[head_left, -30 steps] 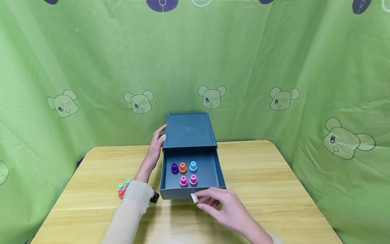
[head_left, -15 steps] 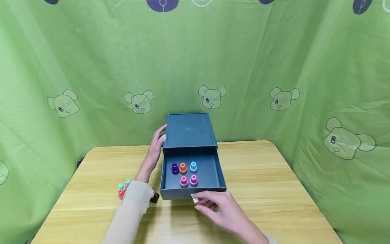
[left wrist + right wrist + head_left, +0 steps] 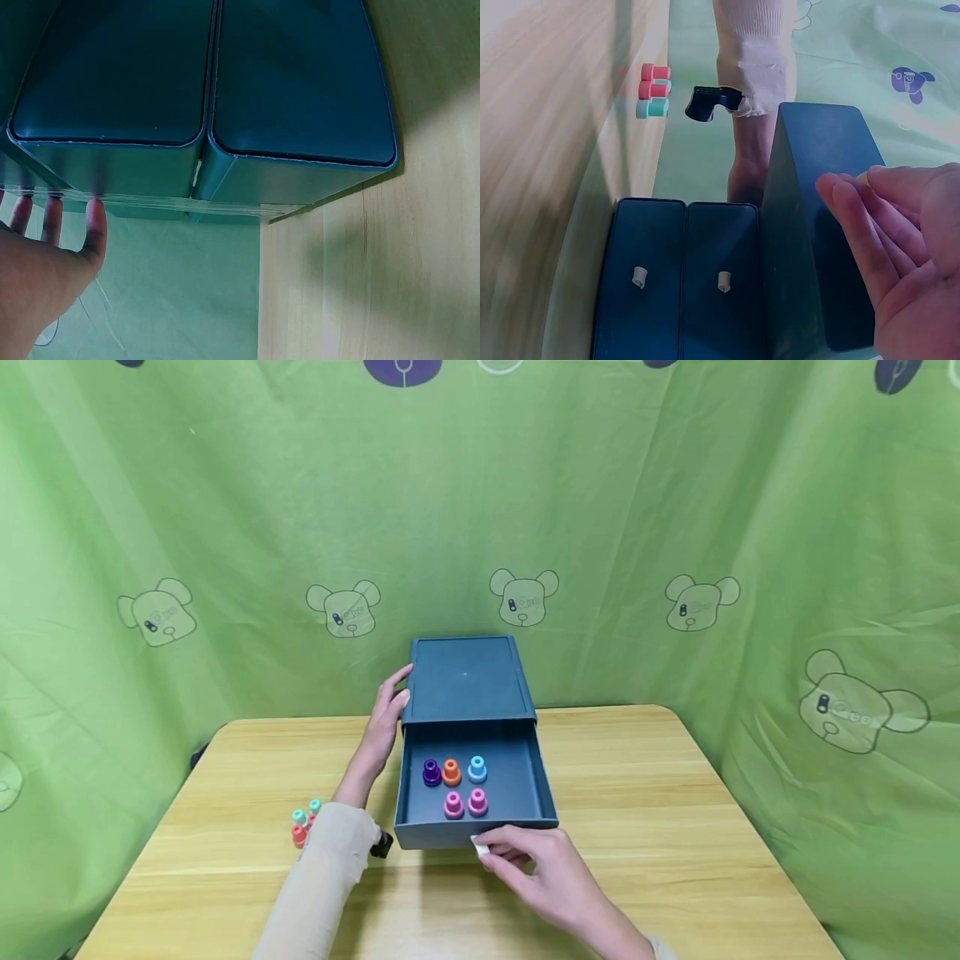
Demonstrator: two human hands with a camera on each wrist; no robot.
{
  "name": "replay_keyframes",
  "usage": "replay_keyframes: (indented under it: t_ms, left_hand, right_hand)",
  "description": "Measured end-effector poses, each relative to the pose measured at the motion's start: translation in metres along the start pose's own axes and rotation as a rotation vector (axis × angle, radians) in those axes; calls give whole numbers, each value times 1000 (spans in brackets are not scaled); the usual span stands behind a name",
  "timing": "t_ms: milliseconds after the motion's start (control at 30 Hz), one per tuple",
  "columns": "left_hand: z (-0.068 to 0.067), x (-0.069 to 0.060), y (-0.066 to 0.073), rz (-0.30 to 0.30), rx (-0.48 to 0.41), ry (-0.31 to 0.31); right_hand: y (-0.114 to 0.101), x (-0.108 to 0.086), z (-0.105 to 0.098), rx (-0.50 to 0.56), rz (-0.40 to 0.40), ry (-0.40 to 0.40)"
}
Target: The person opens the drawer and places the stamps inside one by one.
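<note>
A dark blue cabinet (image 3: 465, 681) stands on the table with its top drawer (image 3: 517, 781) pulled out. Inside the drawer are a purple peg (image 3: 431, 773), an orange peg (image 3: 451, 773), a light blue peg (image 3: 477, 770) and two pink pegs (image 3: 453, 806). My left hand (image 3: 378, 731) lies against the cabinet's left side; in the left wrist view, the left hand (image 3: 49, 277) touches it with spread fingertips. My right hand (image 3: 555, 877) pinches the small white handle (image 3: 480, 846) between thumb and fingers. In the right wrist view, the right hand (image 3: 919, 247) mostly hides that handle.
Several red and turquoise pegs (image 3: 299, 836) stand on the table (image 3: 637, 793), left of the cabinet and partly behind the left sleeve. Two closed drawers (image 3: 646, 315) with white knobs show in the right wrist view. A green curtain (image 3: 600, 510) surrounds the table's back and sides.
The right hand's thumb and fingers have closed together around the white handle. The drawer, its pegs and the left hand have stayed in place.
</note>
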State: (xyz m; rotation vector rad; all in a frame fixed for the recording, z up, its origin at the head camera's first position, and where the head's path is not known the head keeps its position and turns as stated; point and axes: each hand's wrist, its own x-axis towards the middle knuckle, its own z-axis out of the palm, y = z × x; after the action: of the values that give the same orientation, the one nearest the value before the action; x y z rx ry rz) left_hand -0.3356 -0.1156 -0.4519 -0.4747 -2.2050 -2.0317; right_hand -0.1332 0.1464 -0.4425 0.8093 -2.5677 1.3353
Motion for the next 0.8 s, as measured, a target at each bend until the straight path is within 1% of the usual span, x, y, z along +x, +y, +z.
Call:
replay_keyframes:
  t_ms: [133, 200, 400, 500, 800]
  left_hand:
    - [2, -7, 15, -4, 4, -16]
    - [2, -9, 20, -3, 7, -16]
    - [3, -9, 20, 0, -9, -16]
    - [3, -7, 19, 0, -17, -20]
    - [3, -9, 21, -5, -5, -13]
  right_hand:
    - [0, 1, 0, -8, -45, 26]
    - [0, 2, 0, -13, -63, 31]
    - [-3, 4, -4, -23, -42, 17]
    - [-5, 5, -5, -31, -44, 24]
    - [-8, 8, -6, -43, -34, 33]
